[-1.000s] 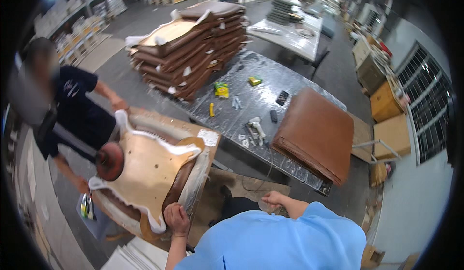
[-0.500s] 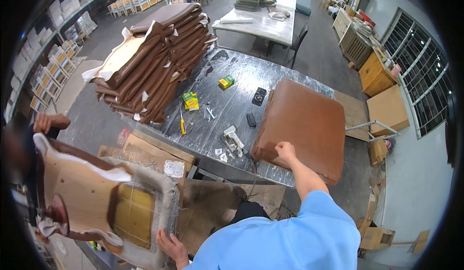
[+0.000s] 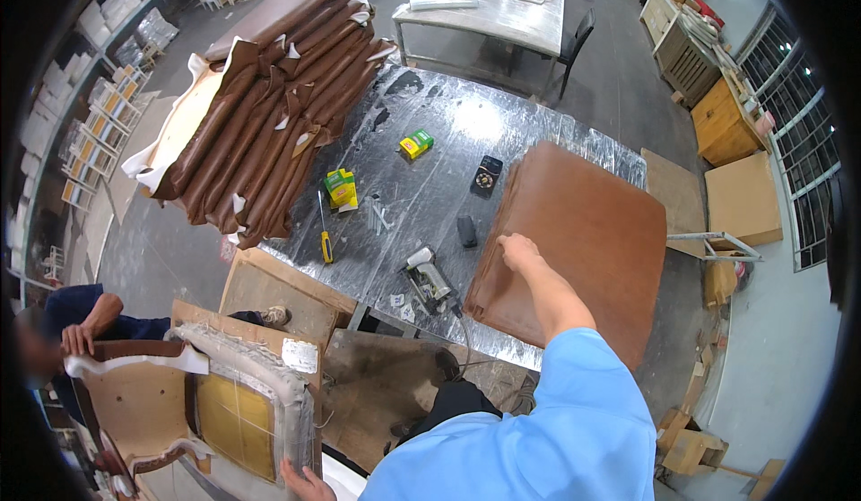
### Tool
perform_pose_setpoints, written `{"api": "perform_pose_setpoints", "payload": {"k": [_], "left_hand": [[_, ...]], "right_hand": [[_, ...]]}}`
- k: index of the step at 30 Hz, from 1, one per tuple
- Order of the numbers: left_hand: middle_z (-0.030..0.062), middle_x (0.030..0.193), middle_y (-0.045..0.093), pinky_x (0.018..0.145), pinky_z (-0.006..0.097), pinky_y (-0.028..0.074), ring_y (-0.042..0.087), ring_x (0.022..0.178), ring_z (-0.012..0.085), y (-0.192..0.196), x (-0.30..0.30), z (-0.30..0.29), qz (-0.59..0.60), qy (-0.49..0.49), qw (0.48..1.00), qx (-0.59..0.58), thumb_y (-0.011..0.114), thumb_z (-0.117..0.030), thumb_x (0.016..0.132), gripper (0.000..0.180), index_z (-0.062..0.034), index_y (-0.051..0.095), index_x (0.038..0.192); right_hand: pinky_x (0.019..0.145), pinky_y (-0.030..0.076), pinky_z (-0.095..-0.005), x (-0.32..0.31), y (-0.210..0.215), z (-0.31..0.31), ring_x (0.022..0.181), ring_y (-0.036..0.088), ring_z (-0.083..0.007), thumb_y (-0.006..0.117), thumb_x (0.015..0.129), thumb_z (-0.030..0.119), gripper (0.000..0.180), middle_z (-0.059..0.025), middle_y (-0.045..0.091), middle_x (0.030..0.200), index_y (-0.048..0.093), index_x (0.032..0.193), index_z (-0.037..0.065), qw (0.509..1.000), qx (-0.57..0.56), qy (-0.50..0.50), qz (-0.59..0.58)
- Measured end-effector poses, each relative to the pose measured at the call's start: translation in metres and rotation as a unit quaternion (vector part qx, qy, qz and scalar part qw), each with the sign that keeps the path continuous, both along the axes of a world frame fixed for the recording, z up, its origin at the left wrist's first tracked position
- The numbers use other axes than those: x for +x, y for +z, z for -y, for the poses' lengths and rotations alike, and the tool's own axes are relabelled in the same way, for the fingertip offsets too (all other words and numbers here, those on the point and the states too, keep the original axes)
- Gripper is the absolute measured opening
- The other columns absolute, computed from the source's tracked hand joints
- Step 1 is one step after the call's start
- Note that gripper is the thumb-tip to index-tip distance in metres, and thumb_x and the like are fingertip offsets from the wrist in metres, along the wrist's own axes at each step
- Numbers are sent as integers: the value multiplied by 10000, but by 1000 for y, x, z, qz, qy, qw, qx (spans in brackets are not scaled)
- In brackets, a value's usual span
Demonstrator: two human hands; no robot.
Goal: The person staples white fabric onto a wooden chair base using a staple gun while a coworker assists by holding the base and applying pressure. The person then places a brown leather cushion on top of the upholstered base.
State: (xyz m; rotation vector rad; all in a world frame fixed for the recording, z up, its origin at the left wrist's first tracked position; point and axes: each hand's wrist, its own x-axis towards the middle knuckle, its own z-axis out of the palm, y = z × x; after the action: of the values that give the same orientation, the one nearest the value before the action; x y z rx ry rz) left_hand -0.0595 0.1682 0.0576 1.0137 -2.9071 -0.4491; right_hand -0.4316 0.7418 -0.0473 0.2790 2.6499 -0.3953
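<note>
A padded chair piece [image 3: 296, 384] with grey edging and a yellow webbed opening leans at lower left, joined to a wooden shell [image 3: 143, 402] trimmed in brown leather and white padding. My left hand [image 3: 307, 483] rests against its near edge, fingers stretched out. A co-worker's hand [image 3: 79, 338] lies on the shell's far corner. On the metal-topped table [image 3: 448, 133] is a neat stack of brown leather pieces [image 3: 583, 241]. My right hand [image 3: 518, 252] is at the stack's left edge with fingers curled closed; whether they pinch a sheet is hidden.
A tall pile of brown leather covers [image 3: 269, 115] fills the table's far left. Between the piles lie a staple gun [image 3: 429, 277] with its hose, a yellow screwdriver [image 3: 325, 232], small yellow-green boxes [image 3: 341, 189], a phone [image 3: 486, 176] and a black case [image 3: 466, 232]. Cardboard covers the floor.
My right hand has moved up along the stack's left edge. The chair piece and shell have shifted left and turned more upright, with my left hand still against the edge. The view has shifted.
</note>
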Motion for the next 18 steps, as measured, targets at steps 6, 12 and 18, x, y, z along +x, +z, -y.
{"api": "perform_pose_setpoints", "payload": {"k": [6,12,18], "left_hand": [[359,1542,488,1245,526,341,468,1441,482,6,-10,-9,32,39,999,17,567,-304,1080,624,122,453,1521],[345,1489,532,1226,510,372,502,1400,475,10,-20,-22,-40,21,999,-4,613,-224,1054,565,122,488,1483],[343,1473,538,1207,520,390,516,1372,484,10,-25,-23,-45,4,999,-29,639,-193,1037,553,118,499,1472]], "right_hand": [[997,542,-516,17,-12,-12,1195,658,-411,662,1017,198,301,-189,670,1232,682,1315,159,997,-36,-9,-69],[951,548,-507,30,-30,-16,1086,671,-402,682,999,216,334,-165,660,1123,709,1329,178,983,-58,-5,-172],[928,559,-498,36,-33,-24,1068,672,-394,689,981,214,288,-154,658,1100,716,1263,164,978,-77,-3,-193]]}}
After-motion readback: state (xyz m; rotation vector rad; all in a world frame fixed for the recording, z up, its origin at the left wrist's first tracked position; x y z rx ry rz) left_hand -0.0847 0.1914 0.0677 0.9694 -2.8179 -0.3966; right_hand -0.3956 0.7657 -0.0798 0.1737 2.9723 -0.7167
